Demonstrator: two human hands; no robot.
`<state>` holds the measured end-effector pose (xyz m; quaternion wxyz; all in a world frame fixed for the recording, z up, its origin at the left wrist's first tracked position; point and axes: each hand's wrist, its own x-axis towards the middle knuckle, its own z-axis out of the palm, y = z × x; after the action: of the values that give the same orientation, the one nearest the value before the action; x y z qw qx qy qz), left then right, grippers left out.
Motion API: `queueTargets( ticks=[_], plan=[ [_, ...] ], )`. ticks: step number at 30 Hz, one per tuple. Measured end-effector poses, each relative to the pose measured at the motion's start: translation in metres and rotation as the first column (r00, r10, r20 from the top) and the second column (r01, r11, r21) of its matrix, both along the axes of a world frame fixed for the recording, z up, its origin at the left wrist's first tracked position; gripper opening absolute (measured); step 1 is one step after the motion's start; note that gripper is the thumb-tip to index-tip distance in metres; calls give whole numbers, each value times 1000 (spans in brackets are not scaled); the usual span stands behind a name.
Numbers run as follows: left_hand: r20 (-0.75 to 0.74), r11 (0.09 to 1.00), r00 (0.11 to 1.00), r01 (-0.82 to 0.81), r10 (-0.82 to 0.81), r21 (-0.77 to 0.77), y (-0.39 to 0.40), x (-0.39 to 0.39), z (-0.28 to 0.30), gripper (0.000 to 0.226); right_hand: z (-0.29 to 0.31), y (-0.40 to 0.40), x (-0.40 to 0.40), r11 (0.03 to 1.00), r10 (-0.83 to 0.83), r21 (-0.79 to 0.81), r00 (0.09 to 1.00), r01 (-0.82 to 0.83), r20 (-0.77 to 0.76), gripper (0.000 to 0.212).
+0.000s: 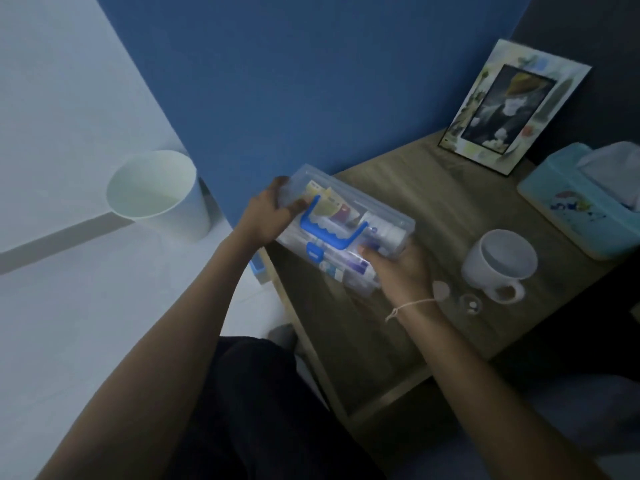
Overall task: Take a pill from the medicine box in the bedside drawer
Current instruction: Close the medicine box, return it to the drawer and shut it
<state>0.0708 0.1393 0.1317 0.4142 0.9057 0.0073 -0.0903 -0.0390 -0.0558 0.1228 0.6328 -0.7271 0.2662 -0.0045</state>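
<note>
A clear plastic medicine box (377, 216) with a blue handle and blue latch is held in both hands above the left part of the wooden bedside table (408, 188). My left hand (266, 216) grips its far left end. My right hand (398, 271) grips its near right corner, thumb on the lid. The lid looks closed. Through the plastic I see packets, blister sheets and a white bottle. A small clear dish (470, 304) with a pale pill-like bit sits on the table near my right wrist. The drawer itself is hidden.
A white mug (498, 263) stands right of the box. A light blue tissue box (581, 206) and a picture frame (512, 105) sit at the table's back. A white bin (156, 195) stands on the floor by the blue wall. My dark-clothed legs are below.
</note>
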Motion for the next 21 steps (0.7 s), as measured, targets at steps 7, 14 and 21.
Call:
queueTargets(
  ticks=[7, 14, 21],
  plan=[
    [-140, 997, 987, 73, -73, -10, 14, -19, -25, 71, -14, 26, -49, 982, 90, -171, 996, -84, 24, 84],
    [-155, 977, 970, 201, -189, 64, 9, -19, -44, 72, -55, 40, -76, 971, 43, -230, 992, -70, -120, 79],
    [-371, 939, 899, 308, -234, 154, -12, -14, -91, 85, -101, 40, -74, 981, -20, -191, 967, -30, -255, 86]
  ],
)
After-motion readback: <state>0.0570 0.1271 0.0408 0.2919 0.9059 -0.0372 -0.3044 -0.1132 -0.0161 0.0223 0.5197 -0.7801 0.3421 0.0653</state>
